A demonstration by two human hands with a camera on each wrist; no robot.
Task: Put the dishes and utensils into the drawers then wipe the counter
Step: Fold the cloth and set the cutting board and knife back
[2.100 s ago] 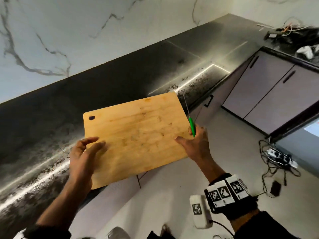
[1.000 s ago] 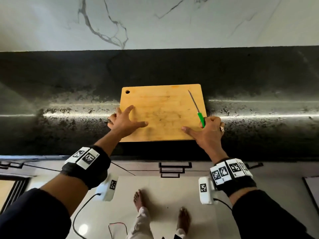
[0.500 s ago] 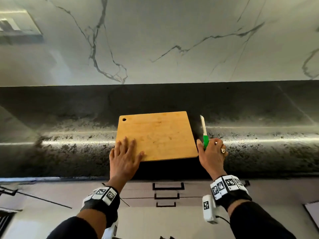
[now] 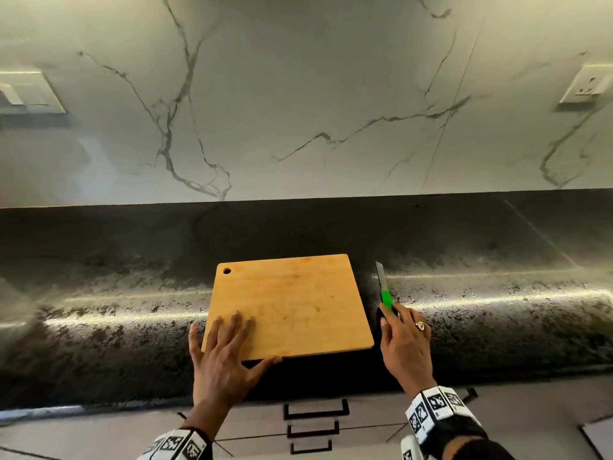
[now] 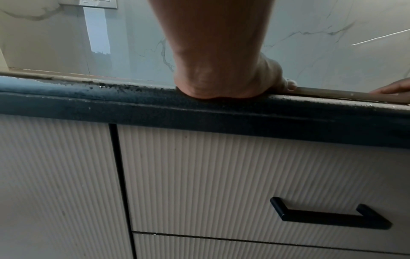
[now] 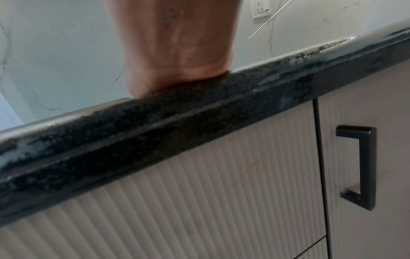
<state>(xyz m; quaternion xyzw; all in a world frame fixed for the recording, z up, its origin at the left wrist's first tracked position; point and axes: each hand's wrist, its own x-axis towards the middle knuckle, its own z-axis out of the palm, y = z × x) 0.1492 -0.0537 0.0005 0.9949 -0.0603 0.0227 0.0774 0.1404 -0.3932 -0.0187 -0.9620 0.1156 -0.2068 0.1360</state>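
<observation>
A bamboo cutting board (image 4: 292, 303) lies flat on the dark speckled counter (image 4: 116, 327), a hanging hole at its far left corner. My left hand (image 4: 229, 343) rests flat on the board's near left corner, fingers straight and thumb along the near edge. Just right of the board, my right hand (image 4: 399, 333) grips a knife (image 4: 384, 295) by its green handle, the blade pointing away toward the wall. In the left wrist view the heel of my left hand (image 5: 210, 77) sits on the counter's front edge beside the board's edge (image 5: 328, 92). My right hand's fingers are hidden in the right wrist view.
Under the counter are ribbed white drawer fronts with black handles (image 4: 315, 410), one drawer handle (image 5: 328, 215) below my left wrist and a vertical cupboard handle (image 6: 359, 166) to the right. A marble wall carries a switch plate (image 4: 30, 92) and a socket (image 4: 587, 84).
The board was carried over and laid down on the counter. The knife came off the board to its right side, still in my right hand. My left hand slid to the near left corner.
</observation>
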